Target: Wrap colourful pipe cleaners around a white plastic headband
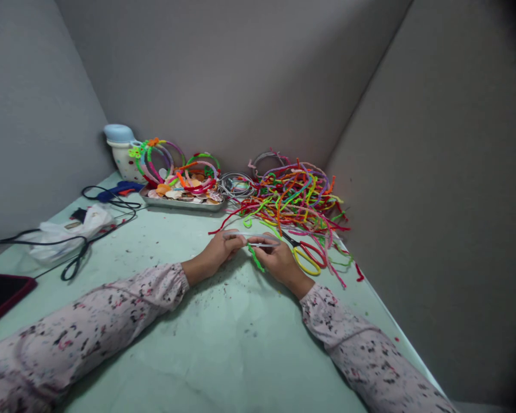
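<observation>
A thin whitish hoop, apparently a headband (258, 234), is held between both hands above the table. My left hand (217, 252) is closed on its left side, thumb and fingers pinched near the middle. My right hand (279, 261) has its fingers wrapped round the right side of the hoop. From between the hands hangs a bright green pipe cleaner (257, 259), its upper end at my fingertips; which fingers grip it is hard to see. Just right of my right hand lie scissors (307, 259) with red and yellow handles.
Behind the hands is a heap of coloured pipe cleaners (301, 192). A metal tray (180, 203) holds small pieces and finished-looking headbands (148, 163), near a blue-lidded bottle (126, 160). At left are a plastic bag (64, 238), a black cable (83, 246) and a dark red-edged device (6, 295).
</observation>
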Available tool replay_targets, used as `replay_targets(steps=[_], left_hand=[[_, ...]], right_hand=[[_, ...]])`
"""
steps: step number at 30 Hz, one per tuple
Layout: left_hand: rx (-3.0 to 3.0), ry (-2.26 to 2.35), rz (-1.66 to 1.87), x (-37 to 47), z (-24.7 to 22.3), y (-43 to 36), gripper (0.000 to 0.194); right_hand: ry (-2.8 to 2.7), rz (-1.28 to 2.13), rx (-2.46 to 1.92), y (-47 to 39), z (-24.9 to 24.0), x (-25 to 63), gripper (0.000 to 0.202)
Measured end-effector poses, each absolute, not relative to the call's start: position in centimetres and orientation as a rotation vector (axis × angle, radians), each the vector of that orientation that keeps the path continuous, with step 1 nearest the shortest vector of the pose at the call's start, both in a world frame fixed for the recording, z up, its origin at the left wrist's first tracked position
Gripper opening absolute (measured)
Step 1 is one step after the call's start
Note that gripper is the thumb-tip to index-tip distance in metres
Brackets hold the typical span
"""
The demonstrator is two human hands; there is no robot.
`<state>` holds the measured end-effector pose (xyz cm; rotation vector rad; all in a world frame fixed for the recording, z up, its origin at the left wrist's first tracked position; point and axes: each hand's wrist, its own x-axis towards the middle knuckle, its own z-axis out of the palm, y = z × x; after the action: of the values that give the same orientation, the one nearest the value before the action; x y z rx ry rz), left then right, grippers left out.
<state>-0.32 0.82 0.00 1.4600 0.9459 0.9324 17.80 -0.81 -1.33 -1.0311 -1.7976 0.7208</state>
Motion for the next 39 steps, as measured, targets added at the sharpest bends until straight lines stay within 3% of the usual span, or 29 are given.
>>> replay_targets(steps=[13, 26, 39], left_hand=[[1.357, 0.985, 0.881, -0.1, 0.4, 0.6, 0.011], [1.435, 0.993, 0.86, -0.1, 0.1, 0.7, 0.024], [1.556, 0.999, 0.846, -0.4, 0.2, 0.4, 0.023]], right_hand=[[-1.775, 0.704, -1.056, -1.0, -0.9, 17.6, 0.016], [-1.711, 0.801, -1.114, -0.8, -1.5, 17.6, 0.016], [-1.585, 0.991, -1.181, -1.7, 0.3, 17.1, 0.018]])
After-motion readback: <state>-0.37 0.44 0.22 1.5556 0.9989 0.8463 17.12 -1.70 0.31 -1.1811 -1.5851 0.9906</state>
